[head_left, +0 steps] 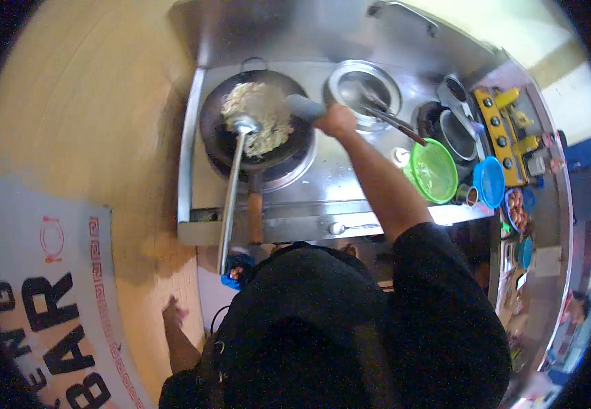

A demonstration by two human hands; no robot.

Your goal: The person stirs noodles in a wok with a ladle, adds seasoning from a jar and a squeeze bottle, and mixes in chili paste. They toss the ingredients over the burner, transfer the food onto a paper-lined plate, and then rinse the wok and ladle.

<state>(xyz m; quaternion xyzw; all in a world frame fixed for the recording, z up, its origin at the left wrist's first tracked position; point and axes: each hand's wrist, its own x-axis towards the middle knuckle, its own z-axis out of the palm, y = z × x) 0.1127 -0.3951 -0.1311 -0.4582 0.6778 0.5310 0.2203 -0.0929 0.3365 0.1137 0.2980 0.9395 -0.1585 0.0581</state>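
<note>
My right hand [337, 121] is wrapped around a grey, cup-like container [305, 108], tilted over the right side of a dark wok [212, 133]. Pale, chopped food [271, 140] lies in the wok; whether anything is falling from the container is too blurred to tell. A long-handled metal ladle [232, 184] rests with its bowl on the food, its handle reaching past the stove's front edge, untouched by either hand. Beside it, the wok's wooden handle [255, 217] points toward me. My left hand [175, 312] hangs low at my side, holding nothing, fingers apart.
Right of the wok, a metal pot [339, 88] has a utensil [397, 123] across it. Farther right are a green basin [433, 172], a blue bowl [489, 182] and a yellow rack [496, 133]. A lettered banner [64, 286] hangs on the left.
</note>
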